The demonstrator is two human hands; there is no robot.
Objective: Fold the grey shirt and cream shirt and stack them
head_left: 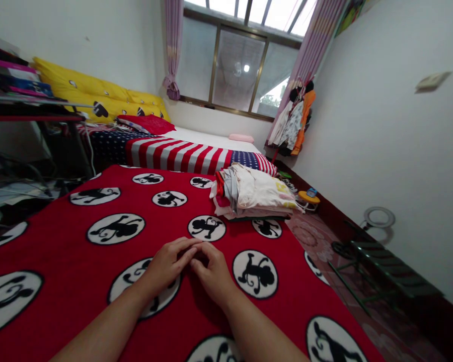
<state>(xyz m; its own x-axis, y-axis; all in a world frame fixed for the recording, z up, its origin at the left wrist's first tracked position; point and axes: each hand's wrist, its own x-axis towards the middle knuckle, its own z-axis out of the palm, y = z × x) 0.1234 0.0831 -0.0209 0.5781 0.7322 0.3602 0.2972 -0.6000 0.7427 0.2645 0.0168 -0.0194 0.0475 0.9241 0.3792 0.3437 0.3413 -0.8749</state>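
My left hand (173,259) and my right hand (210,266) meet at the fingertips above the red blanket (207,314), which is printed with black monkeys in white circles. The fingers of both hands are loosely extended and slightly bent, with the thumbs apart from them. No object shows in either hand. Beyond them, toward the right edge of the blanket, lies a stack of folded clothes (262,188). A white garment with yellow marks is on top, and grey and red cloth shows at the stack's left side.
Behind stands a bed with a stars-and-stripes cover (181,153), a red pillow (147,124) and a yellow cushion (98,93). A cluttered desk (33,108) is at left. On the right floor are a dark green bench (396,266) and a ring light (379,217). Clothes (294,123) hang by the window.
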